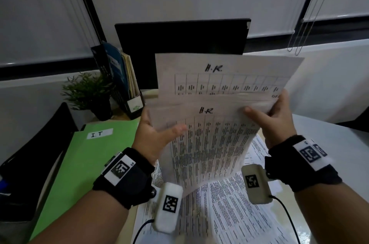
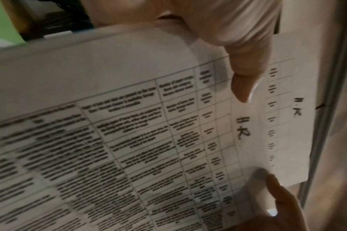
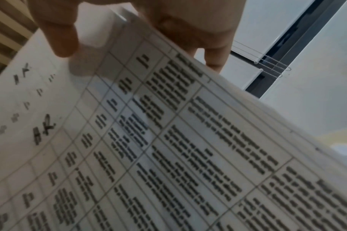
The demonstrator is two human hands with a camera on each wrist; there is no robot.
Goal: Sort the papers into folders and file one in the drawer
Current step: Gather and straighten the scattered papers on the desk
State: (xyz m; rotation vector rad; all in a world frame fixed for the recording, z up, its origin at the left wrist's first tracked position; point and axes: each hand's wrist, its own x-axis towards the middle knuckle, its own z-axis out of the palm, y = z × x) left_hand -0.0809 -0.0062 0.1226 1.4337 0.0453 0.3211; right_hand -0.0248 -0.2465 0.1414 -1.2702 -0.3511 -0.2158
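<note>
I hold a small stack of printed table sheets marked "H.R." (image 1: 207, 140) upright above the desk. My left hand (image 1: 157, 134) grips the stack's left edge, thumb on the front sheet. My right hand (image 1: 273, 112) grips the right edge, thumb in front, fingers behind. A rear H.R. sheet (image 1: 219, 72) sticks up higher than the front one. The left wrist view shows the front sheet (image 2: 148, 140) under my thumb; the right wrist view shows the sheets (image 3: 168, 140) pinched near their top edge. More printed papers (image 1: 235, 213) lie flat on the desk below. A green folder labelled "I.T" (image 1: 83, 160) lies at the left.
A black monitor (image 1: 179, 44) stands behind the sheets. A small potted plant (image 1: 89, 94) and a file holder with booklets (image 1: 123, 82) stand at the back left. A black tray (image 1: 30, 164) sits at the far left. Window blinds with hanging chains (image 1: 299, 24) fill the background.
</note>
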